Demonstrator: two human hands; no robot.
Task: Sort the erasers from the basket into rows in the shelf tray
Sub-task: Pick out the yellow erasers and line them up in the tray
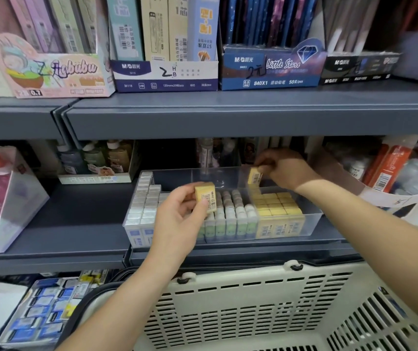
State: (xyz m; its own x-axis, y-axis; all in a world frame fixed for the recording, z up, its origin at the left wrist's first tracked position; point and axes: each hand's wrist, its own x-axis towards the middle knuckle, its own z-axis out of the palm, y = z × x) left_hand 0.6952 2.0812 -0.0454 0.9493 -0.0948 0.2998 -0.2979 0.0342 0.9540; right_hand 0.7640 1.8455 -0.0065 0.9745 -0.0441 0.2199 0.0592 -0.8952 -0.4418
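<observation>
A clear shelf tray (311,216) on the middle shelf holds rows of erasers: white ones (144,203) on the left, green-sleeved ones (230,219) in the middle, yellow ones (276,206) on the right. My left hand (177,224) holds a yellow eraser (205,196) in front of the tray's middle rows. My right hand (283,168) pinches another yellow eraser (254,176) just above the back of the yellow rows. A beige slotted basket (253,312) sits below, close to me; its inside is mostly out of view.
The grey upper shelf edge (228,117) overhangs the tray, with pencil-lead boxes on top. Small bottles (96,158) stand behind and left of the tray. A clear case (5,198) sits far left. Packaged goods (390,171) crowd the right. Blue erasers (43,315) fill a lower tray.
</observation>
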